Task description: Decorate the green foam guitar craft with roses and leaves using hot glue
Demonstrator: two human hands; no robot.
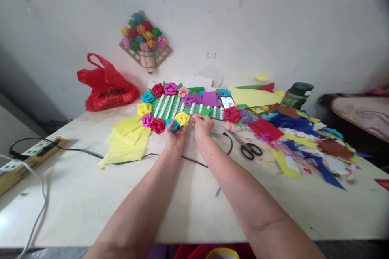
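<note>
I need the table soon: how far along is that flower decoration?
Done: paper flowers already ring the left end of the green slatted piece. In hand: the left hand and right hand press at its near edge by the yellow flower. Left: its right end is sparse; scraps and scissors lie about.

Bare table (182, 206) near the body; scissors (249, 147) and paper scraps (304, 145) crowd the right.

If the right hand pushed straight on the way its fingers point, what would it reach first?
Likely the green slatted frame that the right hand already touches at its near edge; beyond it lie purple paper and the wall, though depth is unclear.
</note>
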